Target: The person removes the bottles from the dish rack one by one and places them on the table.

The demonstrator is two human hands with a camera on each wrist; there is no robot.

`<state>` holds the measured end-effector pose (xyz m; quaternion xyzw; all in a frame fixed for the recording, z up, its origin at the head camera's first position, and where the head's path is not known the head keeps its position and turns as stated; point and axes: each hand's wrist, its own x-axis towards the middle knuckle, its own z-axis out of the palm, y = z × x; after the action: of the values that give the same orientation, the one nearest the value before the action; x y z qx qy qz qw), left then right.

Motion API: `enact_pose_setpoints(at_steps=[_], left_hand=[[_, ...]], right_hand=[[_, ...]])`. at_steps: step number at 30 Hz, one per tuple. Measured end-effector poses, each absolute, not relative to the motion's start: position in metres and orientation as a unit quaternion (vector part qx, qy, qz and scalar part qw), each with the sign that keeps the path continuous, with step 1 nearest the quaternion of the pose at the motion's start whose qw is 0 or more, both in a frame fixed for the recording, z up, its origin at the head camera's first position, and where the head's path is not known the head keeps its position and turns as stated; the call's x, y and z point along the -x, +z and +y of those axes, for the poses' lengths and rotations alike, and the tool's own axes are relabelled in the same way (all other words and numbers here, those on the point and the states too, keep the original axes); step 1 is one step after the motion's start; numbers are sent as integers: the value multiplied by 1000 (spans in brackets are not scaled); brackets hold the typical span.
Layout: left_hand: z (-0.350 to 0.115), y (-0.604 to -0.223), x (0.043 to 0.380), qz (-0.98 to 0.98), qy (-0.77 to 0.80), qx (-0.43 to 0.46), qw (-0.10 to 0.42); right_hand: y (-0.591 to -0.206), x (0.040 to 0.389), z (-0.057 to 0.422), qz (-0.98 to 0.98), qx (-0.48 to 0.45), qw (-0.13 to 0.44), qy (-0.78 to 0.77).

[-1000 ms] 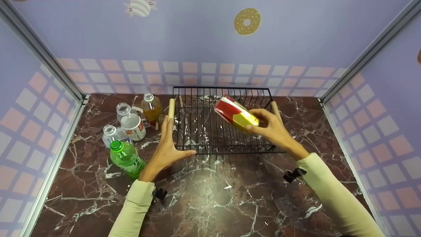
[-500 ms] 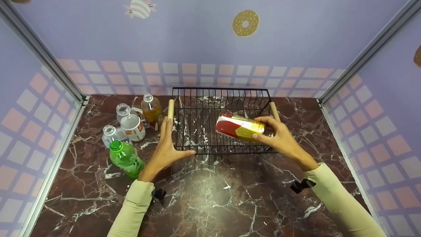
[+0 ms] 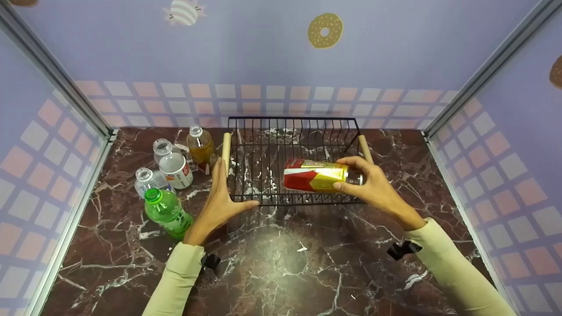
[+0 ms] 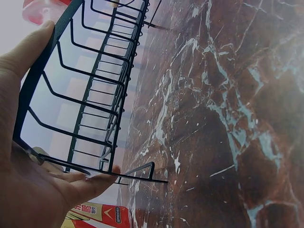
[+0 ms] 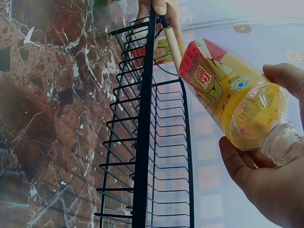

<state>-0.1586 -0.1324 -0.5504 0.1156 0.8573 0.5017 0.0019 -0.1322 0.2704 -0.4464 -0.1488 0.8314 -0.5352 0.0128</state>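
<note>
A black wire basket (image 3: 298, 203) with pale wooden handles stands near the back wall. My left hand (image 3: 218, 206) holds its left front corner; the thumb lies over the front rail and the fingers lie along the end by the left handle (image 3: 226, 148). In the left wrist view those fingers touch the lower wire. My right hand (image 3: 373, 186) holds a drink bottle (image 3: 314, 176) by its shoulder, thumb on one side and fingers on the other. The bottle, with its red and yellow label, lies sideways above the basket, neck to the right. In the right wrist view its neck (image 5: 280, 142) is uncapped.
On the left stand a green bottle (image 3: 169, 213), clear bottles (image 3: 147, 180), a white-labelled container (image 3: 175, 170) and an amber-filled bottle (image 3: 201, 147). They sit close beside my left hand. The marble-look tabletop (image 3: 281, 263) is enclosed by patterned walls (image 3: 281, 52).
My right hand has lowered the bottle toward the basket's front and turned it from slanting to nearly level. My left hand keeps its place on the basket.
</note>
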Motion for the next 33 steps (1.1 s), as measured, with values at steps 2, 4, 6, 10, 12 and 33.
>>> enact_pose_setpoints(at_steps=[2,4,6,10,12,33], left_hand=[[-132,-551,157,858,501,-113,-2],[-131,-551,155,860,497,-113,-9],[-131,-551,154,861,495,-115,-18],[-129,-549,150,866,481,-130,-45],[-128,-547,148,868,473,-141,-62],[-102,-496,115,854,429,-272,-113]], right_hand=[[-446,131,270,832,149,12,-535],[-446,130,271,830,149,14,-537],[-446,128,271,829,150,14,-538],[-446,127,271,827,154,8,-541],[-446,128,271,826,155,3,-542],[-436,117,257,834,176,11,-523]])
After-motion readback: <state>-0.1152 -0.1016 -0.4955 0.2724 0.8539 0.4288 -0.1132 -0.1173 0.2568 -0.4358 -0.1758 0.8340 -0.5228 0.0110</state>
